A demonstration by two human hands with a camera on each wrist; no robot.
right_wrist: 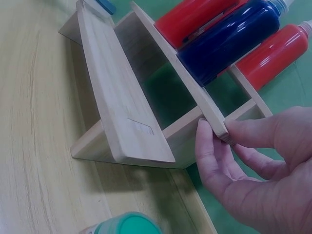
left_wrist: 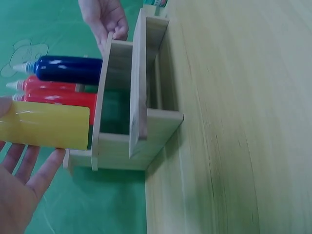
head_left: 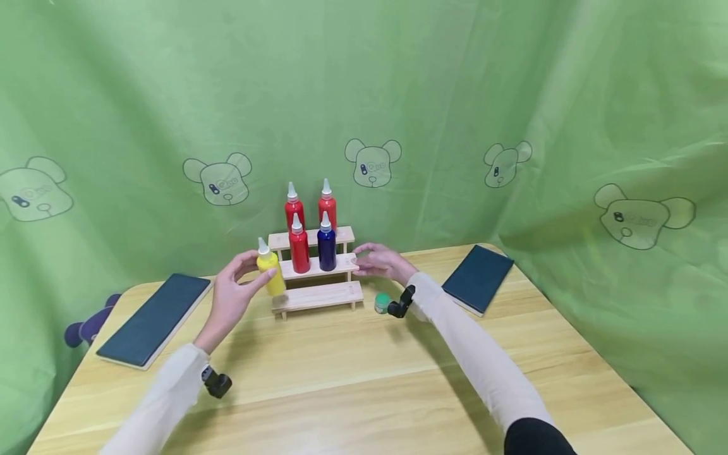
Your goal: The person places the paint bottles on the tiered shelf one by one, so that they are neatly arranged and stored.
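Observation:
A yellow paint bottle (head_left: 271, 275) with a pale nozzle is gripped by my left hand (head_left: 233, 294), thumb on one side and fingers on the other. It is in front of the left end of a three-step wooden rack (head_left: 321, 296). My right hand (right_wrist: 265, 168) pinches the right end of the rack's middle step between thumb and fingers. On that step stand a red bottle (head_left: 299, 251) and a dark blue bottle (head_left: 327, 248). The top step carries two more red bottles, one on the left (head_left: 294, 212) and one on the right (head_left: 327, 207).
A small green-lidded jar (head_left: 382, 303) stands right of the rack, near my right wrist. Dark-covered notebooks lie at the left (head_left: 156, 319) and right (head_left: 479, 278) of the table (head_left: 341, 392). Behind hangs a green curtain (head_left: 284, 95). Something purple (head_left: 93, 323) shows beyond the left edge.

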